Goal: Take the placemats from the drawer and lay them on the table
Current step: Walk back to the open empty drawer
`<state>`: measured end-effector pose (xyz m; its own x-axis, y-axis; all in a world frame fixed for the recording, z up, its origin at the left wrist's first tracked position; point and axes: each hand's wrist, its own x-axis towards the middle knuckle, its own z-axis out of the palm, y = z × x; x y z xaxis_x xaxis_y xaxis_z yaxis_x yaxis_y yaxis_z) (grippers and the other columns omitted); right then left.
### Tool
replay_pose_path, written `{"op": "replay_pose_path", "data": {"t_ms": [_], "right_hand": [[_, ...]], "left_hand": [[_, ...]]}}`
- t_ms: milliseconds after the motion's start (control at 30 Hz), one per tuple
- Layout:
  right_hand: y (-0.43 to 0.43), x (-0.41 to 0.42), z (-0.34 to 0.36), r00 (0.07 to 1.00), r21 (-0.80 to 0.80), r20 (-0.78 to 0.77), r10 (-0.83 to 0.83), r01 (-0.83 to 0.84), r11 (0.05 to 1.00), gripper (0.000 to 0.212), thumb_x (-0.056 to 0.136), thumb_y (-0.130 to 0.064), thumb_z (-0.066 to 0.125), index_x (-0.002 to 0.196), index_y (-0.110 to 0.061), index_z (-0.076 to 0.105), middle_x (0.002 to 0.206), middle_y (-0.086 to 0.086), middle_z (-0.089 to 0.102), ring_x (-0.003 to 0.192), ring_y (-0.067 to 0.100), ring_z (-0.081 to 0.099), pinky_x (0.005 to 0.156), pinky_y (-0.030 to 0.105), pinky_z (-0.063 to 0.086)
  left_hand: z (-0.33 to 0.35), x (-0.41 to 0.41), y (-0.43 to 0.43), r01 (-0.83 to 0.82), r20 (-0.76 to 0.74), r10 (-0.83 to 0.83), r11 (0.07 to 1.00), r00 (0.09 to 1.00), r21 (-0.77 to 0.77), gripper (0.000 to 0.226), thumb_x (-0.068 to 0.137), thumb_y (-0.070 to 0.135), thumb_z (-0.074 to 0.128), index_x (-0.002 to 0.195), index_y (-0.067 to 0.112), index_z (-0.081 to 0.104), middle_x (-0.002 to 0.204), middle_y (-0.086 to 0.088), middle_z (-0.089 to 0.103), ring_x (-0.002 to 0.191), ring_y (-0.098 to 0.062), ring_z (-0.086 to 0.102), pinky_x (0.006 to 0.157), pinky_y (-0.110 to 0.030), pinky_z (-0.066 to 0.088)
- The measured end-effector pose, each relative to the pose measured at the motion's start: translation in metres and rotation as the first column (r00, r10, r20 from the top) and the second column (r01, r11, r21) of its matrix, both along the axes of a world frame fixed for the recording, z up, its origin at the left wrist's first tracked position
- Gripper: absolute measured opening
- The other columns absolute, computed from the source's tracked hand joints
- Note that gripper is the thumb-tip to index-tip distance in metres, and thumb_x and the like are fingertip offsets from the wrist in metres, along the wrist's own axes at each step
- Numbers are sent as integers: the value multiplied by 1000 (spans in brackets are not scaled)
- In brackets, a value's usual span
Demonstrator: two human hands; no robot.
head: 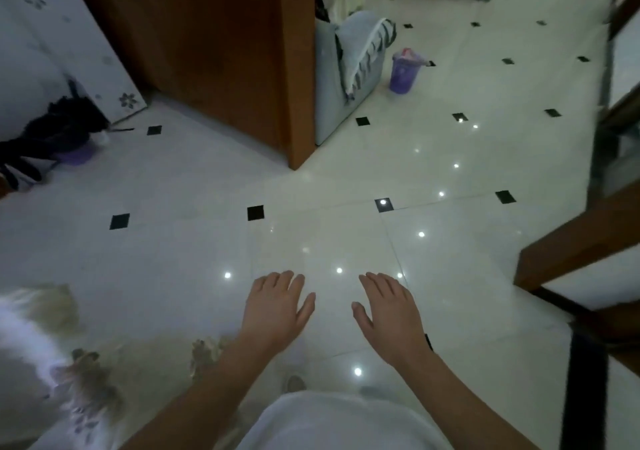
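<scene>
My left hand (277, 306) and my right hand (388, 306) are stretched out side by side, palms down, over a glossy white tiled floor (346, 179). Both hands have their fingers apart and hold nothing. No placemats and no drawer show in the head view. At the right edge stands wooden furniture with a pale top (588, 241), only partly in view; I cannot tell whether it is the table.
A brown wooden partition (221, 58) rises ahead at the left. Beyond it stand a light blue sofa (349, 68) and a purple bin (403, 70). A dark heap (52, 131) lies at the far left. A blurred fluffy white and tan shape (45, 349) fills the lower left.
</scene>
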<state>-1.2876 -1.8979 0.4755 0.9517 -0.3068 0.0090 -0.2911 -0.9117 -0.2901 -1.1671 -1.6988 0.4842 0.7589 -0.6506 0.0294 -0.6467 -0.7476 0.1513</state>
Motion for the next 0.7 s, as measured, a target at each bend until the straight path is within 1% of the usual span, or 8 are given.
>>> {"op": "replay_pose_path", "data": {"t_ms": [67, 167, 267, 400, 500, 600, 700], "right_hand": [[-13, 12, 1, 1000, 6, -11, -5, 5, 1000, 54, 96, -46, 37, 134, -13, 58, 133, 4, 62, 123, 25, 57, 103, 39, 43], [-31, 41, 1, 999, -1, -35, 4, -4, 1000, 54, 97, -47, 37, 134, -15, 58, 134, 2, 61, 124, 23, 56, 104, 38, 43], [-47, 87, -4, 998, 4, -49, 28, -27, 1000, 55, 97, -48, 35, 135, -16, 58, 136, 1, 61, 126, 23, 56, 105, 38, 42], [-57, 172, -12, 985, 7, -88, 146, -146, 989, 57, 95, -48, 33, 133, -15, 60, 133, 3, 63, 124, 25, 58, 103, 40, 45], [-53, 239, -9, 949, 20, -110, 295, -295, 955, 59, 96, -49, 31, 136, -15, 57, 136, 4, 60, 127, 25, 55, 105, 40, 43], [-40, 305, -3, 870, 28, -96, 484, -484, 875, 61, 97, -49, 29, 140, -14, 52, 141, 5, 56, 131, 27, 50, 109, 41, 38], [-13, 367, 1, 743, 11, -81, 665, -666, 746, 60, 95, -48, 30, 139, -14, 53, 139, 5, 58, 130, 27, 51, 108, 40, 39]], "left_hand": [[2, 24, -19, 52, 15, -52, 999, 999, -3, 51, 96, 50, 38, 115, 14, 69, 112, -6, 71, 96, -28, 67, 88, -42, 53], [6, 57, -40, 84, 39, -84, 996, 996, -14, 51, 96, 48, 39, 115, 14, 70, 112, -7, 71, 96, -28, 68, 87, -42, 53], [1, 93, -47, 37, 46, -37, 999, 998, 0, 52, 96, 48, 38, 115, 13, 70, 114, -9, 71, 97, -29, 67, 88, -44, 53], [-5, 141, -46, -152, 18, 152, 988, 988, 38, 53, 96, 49, 37, 117, 14, 69, 115, -8, 71, 100, -29, 67, 89, -44, 53], [-3, 164, -41, -309, 21, 308, 949, 951, 64, 53, 95, 50, 36, 115, 15, 70, 115, -6, 71, 99, -27, 68, 88, -43, 53], [2, 183, -27, -479, 19, 479, 876, 878, 48, 53, 95, 50, 36, 114, 14, 69, 114, -7, 71, 97, -28, 69, 87, -43, 53], [8, 193, 0, -645, 33, 644, 764, 764, 13, 52, 96, 49, 37, 115, 13, 69, 115, -8, 71, 97, -29, 68, 86, -43, 52]]}}
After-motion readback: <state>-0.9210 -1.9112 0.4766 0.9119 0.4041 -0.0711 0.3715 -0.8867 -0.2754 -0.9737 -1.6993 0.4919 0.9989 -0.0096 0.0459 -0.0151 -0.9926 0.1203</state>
